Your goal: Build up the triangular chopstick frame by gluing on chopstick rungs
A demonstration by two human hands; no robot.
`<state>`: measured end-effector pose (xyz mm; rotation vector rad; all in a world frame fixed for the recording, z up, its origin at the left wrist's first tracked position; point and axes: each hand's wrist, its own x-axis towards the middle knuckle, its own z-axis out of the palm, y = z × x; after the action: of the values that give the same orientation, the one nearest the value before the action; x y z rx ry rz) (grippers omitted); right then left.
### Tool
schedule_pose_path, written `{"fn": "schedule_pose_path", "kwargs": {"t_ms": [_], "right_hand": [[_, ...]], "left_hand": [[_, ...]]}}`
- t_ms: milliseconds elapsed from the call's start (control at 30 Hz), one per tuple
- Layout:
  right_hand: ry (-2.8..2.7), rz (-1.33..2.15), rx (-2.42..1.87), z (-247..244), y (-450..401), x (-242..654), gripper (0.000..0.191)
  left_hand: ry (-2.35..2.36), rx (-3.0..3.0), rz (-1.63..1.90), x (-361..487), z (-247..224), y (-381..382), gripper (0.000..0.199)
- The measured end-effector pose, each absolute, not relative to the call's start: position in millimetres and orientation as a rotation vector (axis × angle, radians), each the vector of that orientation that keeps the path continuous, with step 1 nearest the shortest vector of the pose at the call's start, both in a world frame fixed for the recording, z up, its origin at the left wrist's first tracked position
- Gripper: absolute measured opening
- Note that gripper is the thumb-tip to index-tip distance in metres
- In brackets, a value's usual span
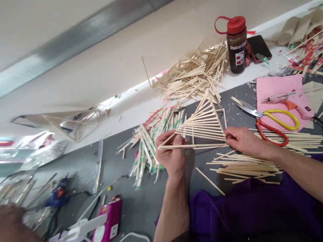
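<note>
A triangular frame of pale wooden chopsticks (202,124), laid in rows like rungs, is held up between my two hands above the grey table. My left hand (173,153) is closed on its left corner, the thumb pressed against a stick. At the right end, my right hand (238,139) pinches the frame's other corner with the fingertips. Behind my left hand lies a heap of wrapped chopsticks (145,148). Loose chopsticks (244,166) lie in rows below my right hand, and one single stick (210,181) rests apart from them.
Scissors (267,117) with red and yellow handles and a pink glue gun (290,102) lie at the right, partly on a pink sheet (277,84). A dark bottle (236,47) stands beside a stick pile (194,74). Another person's hand (15,222) is at lower left, near a blue glue gun (59,193).
</note>
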<state>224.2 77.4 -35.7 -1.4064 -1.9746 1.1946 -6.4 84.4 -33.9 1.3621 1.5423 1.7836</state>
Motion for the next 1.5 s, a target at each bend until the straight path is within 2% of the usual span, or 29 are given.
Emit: {"fn": "schedule_pose_path", "kwargs": {"t_ms": [833, 1500], "right_hand": [[-1.977, 1.216, -1.405, -36.1, 77.2, 223.1, 0.008], [-2.039, 1.169, -1.418, -37.1, 81.2, 224.4, 0.012]], "left_hand": [[1.596, 1.312, 1.670, -9.8, -34.5, 81.3, 0.022], [1.585, 1.298, 1.732, -2.3, -30.7, 85.9, 0.021]]}}
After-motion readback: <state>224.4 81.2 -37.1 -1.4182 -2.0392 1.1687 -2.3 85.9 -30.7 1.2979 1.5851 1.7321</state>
